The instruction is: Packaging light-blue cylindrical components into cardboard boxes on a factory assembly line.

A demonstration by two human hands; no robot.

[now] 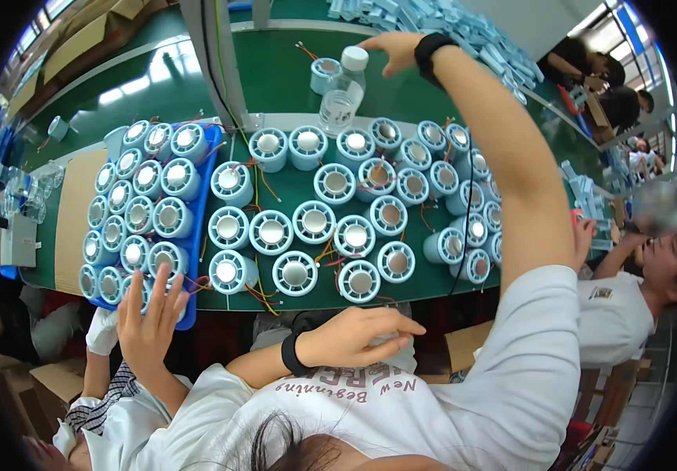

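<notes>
Across the far part of the green table, my right hand (pixel 394 53) reaches beside the white cap of a clear plastic bottle (pixel 345 96). Its fingers are apart, and no object shows in its grasp. I cannot tell whether a fingertip touches the cap. Behind the bottle stands a single light-blue cylindrical part (pixel 323 77) with wires. My left hand (pixel 358 336) hovers in front of my chest, below the table's near edge, fingers stretched out to the right and holding nothing. Nearest to it are light-blue cylindrical parts (pixel 359 280) with spoked rims, silver centres and thin coloured wires.
A blue tray (pixel 206 184) full of similar parts lies at left, with another person's bare hand (pixel 151 318) over its near corner and a white-gloved hand (pixel 104 331) below. A metal post (pixel 217 63) rises at the table's middle. Pale-blue pieces (pixel 440 31) are heaped beyond.
</notes>
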